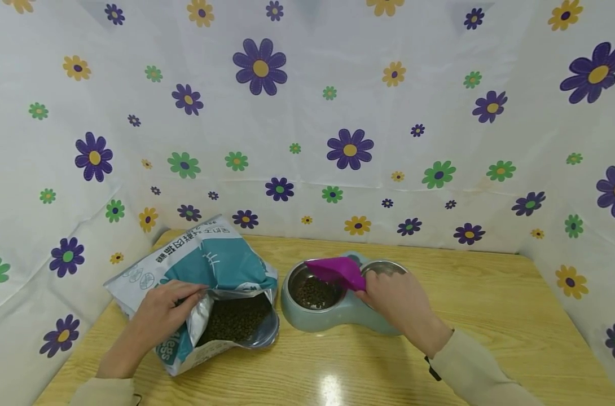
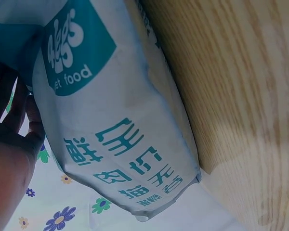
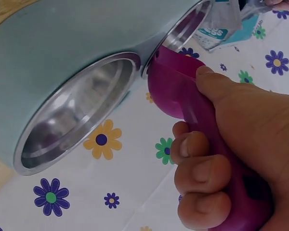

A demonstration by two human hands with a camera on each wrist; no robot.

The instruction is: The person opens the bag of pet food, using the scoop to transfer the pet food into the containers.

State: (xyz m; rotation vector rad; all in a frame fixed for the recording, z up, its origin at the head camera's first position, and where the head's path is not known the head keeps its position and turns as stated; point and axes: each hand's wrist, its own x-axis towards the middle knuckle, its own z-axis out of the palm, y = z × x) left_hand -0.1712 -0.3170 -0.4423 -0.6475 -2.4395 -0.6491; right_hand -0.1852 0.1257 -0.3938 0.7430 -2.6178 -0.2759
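My right hand (image 1: 396, 296) grips the handle of a magenta scoop (image 1: 338, 272), fingers curled round it in the right wrist view. The scoop's head is tipped over the left steel bowl (image 1: 293, 282) of a pale green double pet feeder (image 1: 312, 322). Brown kibble (image 1: 315, 293) lies in that bowl. The right steel bowl (image 3: 82, 108) shows bare metal inside. With thumb and fingers my left hand (image 1: 162, 310) holds the mouth edge of a white and teal pet food bag (image 1: 226, 262). The bag lies tilted, its mouth gaping toward me, with much kibble (image 1: 236, 320) inside.
A light wooden table (image 1: 480, 310) carries the bag and feeder. White cloth (image 1: 307, 113) with purple, green and yellow flowers stands as a wall behind and on both sides. The bag sits just left of the feeder.
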